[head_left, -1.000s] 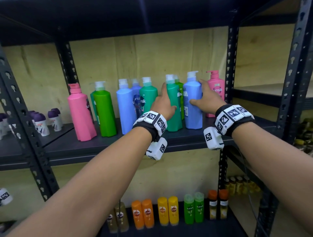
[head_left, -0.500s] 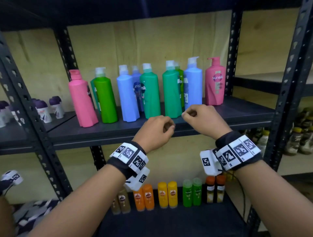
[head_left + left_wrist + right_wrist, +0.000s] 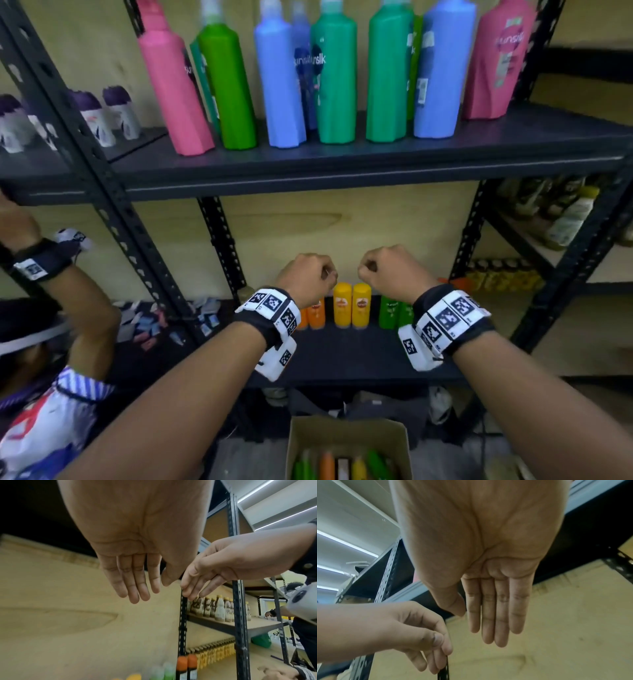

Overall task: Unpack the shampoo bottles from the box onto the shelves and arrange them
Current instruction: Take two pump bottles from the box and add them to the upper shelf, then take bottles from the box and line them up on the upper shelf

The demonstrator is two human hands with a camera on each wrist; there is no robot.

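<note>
Tall shampoo bottles stand in a row on the upper shelf [image 3: 342, 164]: pink [image 3: 171, 89], green [image 3: 229, 89], blue [image 3: 277, 85], two teal [image 3: 334, 85], blue [image 3: 442, 75], pink [image 3: 496, 65]. Small orange, yellow [image 3: 351, 308] and green bottles stand on the lower shelf [image 3: 342, 356]. An open cardboard box [image 3: 346, 428] on the floor holds several small bottles [image 3: 346, 462]. My left hand [image 3: 308, 277] and right hand [image 3: 387, 270] hang side by side in the air before the lower shelf. The wrist views show the left fingers [image 3: 135, 582] and right fingers [image 3: 494, 608] relaxed, holding nothing.
Another person's arm [image 3: 78, 308] with a wrist band reaches up at the left. Small purple-capped bottles [image 3: 113, 116] stand on the neighbouring left shelf. Black perforated uprights [image 3: 120, 212] frame the bay. More bottles [image 3: 568, 219] fill the shelves on the right.
Both hands left the tall bottles and dropped from the upper shelf to in front of the lower shelf. The view tilted down, bringing the box into sight.
</note>
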